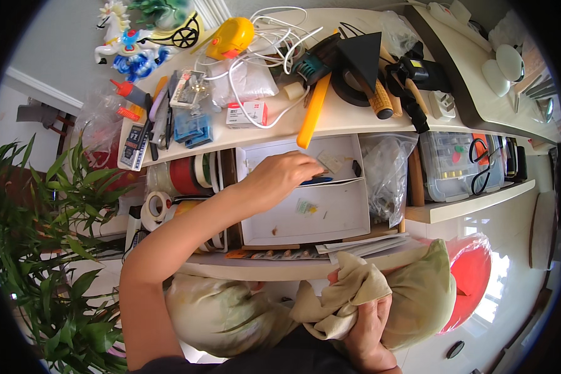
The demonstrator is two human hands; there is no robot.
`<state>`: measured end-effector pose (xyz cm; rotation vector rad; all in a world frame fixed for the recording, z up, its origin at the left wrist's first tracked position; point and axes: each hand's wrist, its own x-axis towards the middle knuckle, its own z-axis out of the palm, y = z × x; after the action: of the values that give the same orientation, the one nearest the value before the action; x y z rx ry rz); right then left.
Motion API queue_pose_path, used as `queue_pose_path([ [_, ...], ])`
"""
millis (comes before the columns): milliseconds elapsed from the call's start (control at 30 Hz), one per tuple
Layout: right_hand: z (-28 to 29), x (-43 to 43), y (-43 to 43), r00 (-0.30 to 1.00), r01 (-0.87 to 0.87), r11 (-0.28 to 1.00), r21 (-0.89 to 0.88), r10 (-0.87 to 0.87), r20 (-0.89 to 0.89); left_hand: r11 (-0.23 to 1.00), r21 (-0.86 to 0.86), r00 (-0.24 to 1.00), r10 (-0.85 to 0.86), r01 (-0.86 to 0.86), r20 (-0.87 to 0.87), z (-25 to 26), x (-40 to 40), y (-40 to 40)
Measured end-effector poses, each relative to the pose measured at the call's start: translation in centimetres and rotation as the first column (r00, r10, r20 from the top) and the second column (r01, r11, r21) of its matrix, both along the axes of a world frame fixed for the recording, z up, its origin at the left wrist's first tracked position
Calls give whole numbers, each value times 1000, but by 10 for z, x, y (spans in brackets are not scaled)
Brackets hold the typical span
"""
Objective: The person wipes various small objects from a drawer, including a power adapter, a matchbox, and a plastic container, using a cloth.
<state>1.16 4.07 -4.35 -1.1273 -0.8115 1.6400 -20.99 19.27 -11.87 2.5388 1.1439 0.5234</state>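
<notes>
My left hand [285,175] reaches over an open drawer, its fingers closed on a slim blue item [317,180], perhaps a pen, at the divider between two white box trays [262,219]. In the back tray lie a small pale packet [328,161] and a small black piece [356,168]. The front tray holds a small printed packet [305,207] and bits of debris. Near my lap, my right hand [369,322] grips a bunched beige cloth [350,299].
Behind the drawer, the tabletop [280,126] carries a yellow tape measure [231,37], white cables, a power tool [315,58] and a small carton [246,115]. Tape rolls [156,207] stand left of the trays, a plastic bag [385,173] right. A plant [75,187] is at left.
</notes>
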Motion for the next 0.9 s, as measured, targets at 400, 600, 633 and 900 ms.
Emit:
queue_pose_path([
  [400,7,-3,11,999,-26,999,-25,27,36,979,201,919,57,25,-390,-45,30,40],
  [600,-2,-1,8,971,22,1000,-3,-22,-238,987,-33,981,153,-158,-115,-14,20,11],
  [633,-3,1,9,981,39,999,-16,-41,-187,972,-134,979,198,-192,36,1,21,1],
  [900,-5,-1,12,980,132,991,-37,-136,-146,935,-203,860,349,-291,372,103,27,-91],
])
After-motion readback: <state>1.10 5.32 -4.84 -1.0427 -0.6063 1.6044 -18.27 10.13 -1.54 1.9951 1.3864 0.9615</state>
